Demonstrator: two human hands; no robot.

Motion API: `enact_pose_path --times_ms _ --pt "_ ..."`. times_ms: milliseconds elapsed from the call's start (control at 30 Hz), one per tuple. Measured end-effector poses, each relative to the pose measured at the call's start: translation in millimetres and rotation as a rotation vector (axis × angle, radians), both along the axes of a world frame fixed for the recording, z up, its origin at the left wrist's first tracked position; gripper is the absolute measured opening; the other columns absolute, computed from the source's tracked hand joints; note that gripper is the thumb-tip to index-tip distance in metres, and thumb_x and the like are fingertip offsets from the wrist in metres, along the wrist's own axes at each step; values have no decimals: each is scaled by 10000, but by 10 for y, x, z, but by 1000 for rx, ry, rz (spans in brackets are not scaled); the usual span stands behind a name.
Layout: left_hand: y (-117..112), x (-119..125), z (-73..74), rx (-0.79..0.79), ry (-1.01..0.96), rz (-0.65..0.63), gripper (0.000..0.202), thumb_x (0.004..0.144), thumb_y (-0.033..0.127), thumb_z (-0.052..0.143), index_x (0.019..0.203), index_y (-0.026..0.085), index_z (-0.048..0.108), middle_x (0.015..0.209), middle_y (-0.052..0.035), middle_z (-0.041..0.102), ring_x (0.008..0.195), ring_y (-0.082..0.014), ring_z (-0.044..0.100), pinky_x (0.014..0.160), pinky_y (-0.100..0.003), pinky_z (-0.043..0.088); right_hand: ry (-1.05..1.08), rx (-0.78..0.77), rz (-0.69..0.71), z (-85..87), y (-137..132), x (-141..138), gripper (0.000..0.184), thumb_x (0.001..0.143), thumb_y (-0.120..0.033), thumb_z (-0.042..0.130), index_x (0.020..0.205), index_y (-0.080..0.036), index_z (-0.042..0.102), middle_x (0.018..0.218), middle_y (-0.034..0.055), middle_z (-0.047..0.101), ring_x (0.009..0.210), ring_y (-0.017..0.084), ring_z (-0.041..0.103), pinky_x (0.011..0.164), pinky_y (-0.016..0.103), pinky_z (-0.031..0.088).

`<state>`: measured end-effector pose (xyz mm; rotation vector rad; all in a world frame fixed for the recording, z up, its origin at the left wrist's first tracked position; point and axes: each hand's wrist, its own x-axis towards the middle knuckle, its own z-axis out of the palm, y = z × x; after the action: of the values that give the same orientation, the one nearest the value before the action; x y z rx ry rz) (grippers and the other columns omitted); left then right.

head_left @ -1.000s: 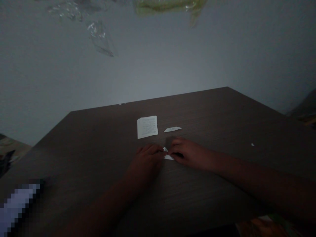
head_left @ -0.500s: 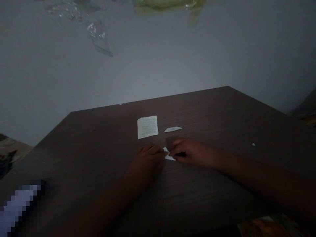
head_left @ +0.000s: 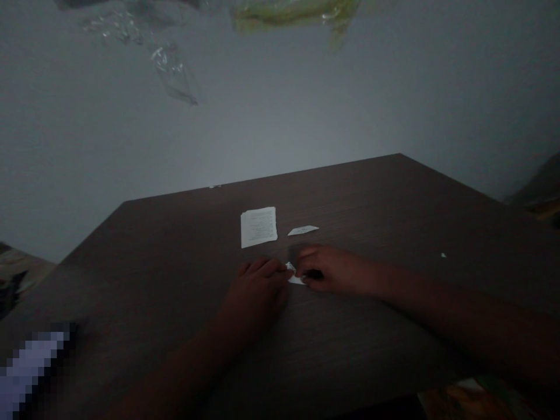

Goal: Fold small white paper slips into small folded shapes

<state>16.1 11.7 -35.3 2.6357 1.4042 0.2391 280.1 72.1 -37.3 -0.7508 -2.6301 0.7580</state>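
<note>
A small piece of white paper (head_left: 296, 280) lies on the table between my two hands, partly covered by their fingers. My left hand (head_left: 258, 289) grips its left side with curled fingers. On the other side, my right hand (head_left: 326, 268) pinches the paper between thumb and fingers. Just beyond the hands rests a narrow folded paper (head_left: 303, 230) with slanted ends. Left of that sits a squarish stack of printed paper sheets (head_left: 259, 227). Dim light hides the fold details under my fingertips.
The brown wooden table (head_left: 371, 204) meets a pale wall (head_left: 280, 105) at the back. A tiny paper scrap (head_left: 443, 255) lies to the right. At the lower left is a pixelated, dark-edged object (head_left: 35, 367). Clear plastic (head_left: 172, 73) hangs on the wall.
Both hands stay at the paper, with only a slight shift of the fingers. The whole view has moved a little; the stack and folded paper remain in place.
</note>
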Motion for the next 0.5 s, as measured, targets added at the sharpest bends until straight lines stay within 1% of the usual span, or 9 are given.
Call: enact_pose_path --times_ms 100,167,233,300,367,500 --pt "-55 29 -9 46 60 -7 370 1171 144 699 1478 241 879 1448 -137 880 1415 -391 777 1220 -609 630 32 -15 17 -6 12 44 219 1011 -40 842 1145 -197 913 1157 93 867 1109 275 844 1027 408 692" --pt "-107 59 -4 59 101 -14 366 1171 135 690 1487 197 862 1462 -163 875 1390 -391 793 1228 -612 642 62 -21 20 -29 24 59 221 1019 -35 835 1140 -204 909 1161 89 869 1130 277 847 1043 405 686" --pt "-158 79 -2 62 122 -30 349 1170 139 685 1473 172 856 1451 -174 877 1342 -385 818 1213 -592 665 71 -34 37 -53 42 57 198 1041 -43 822 1117 -206 904 1149 81 864 1132 266 839 1046 397 676" --pt "-197 83 -14 71 128 -43 356 1173 155 678 1487 165 845 1469 -187 876 1342 -393 826 1204 -587 679 64 -46 53 -67 58 40 185 1057 -50 807 1087 -208 897 1123 69 857 1117 252 826 1043 392 668" --pt "-223 79 -40 82 129 -46 373 1171 180 682 1511 163 835 1511 -209 870 1366 -416 828 1203 -610 682 54 -41 43 -71 63 16 193 1057 -39 788 1058 -202 891 1097 66 847 1085 244 815 1025 384 660" --pt "-248 79 -95 83 125 -46 382 1164 226 712 1521 166 833 1592 -247 849 1372 -446 854 1179 -641 696 37 -18 3 -68 35 -21 185 1042 -25 783 1027 -181 881 1059 73 825 1004 234 786 946 362 638"
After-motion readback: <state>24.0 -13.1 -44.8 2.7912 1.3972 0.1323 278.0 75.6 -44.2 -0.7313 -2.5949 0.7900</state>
